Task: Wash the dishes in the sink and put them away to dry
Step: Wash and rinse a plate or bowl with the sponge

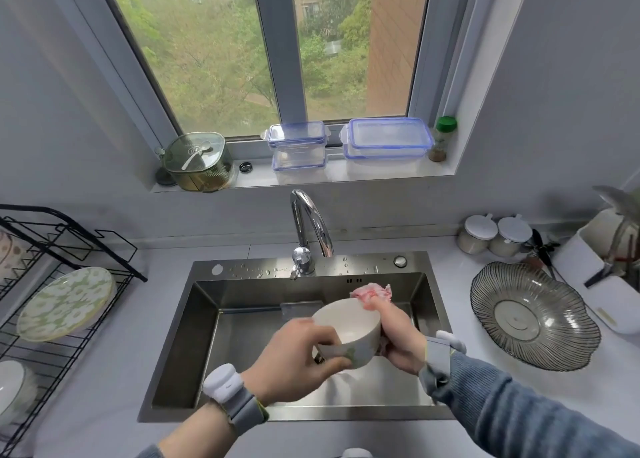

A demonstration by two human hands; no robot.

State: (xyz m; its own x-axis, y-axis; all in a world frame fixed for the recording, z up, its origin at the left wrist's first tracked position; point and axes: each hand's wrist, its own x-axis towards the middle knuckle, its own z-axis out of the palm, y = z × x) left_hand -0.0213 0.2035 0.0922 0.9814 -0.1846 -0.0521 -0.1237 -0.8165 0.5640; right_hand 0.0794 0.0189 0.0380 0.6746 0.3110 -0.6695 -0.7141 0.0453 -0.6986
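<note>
Careful: your left hand point(301, 357) grips the wet bowl point(346, 333) by its side while your right hand point(398, 340) presses the pink cloth point(372, 293) against it; hard scrubbing could slip it into the sink point(194, 336).

A pale countertop point(156, 326) holds a dish rack point(52, 284) at nine o'clock and a glass dish point(533, 315) at three.

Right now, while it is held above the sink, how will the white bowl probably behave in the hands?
The bowl looks glazed and rigid, so it is probably slippery if wet and would likely chip if it fell into the steel sink. The left hand grips its side, so it seems fairly light.
</note>
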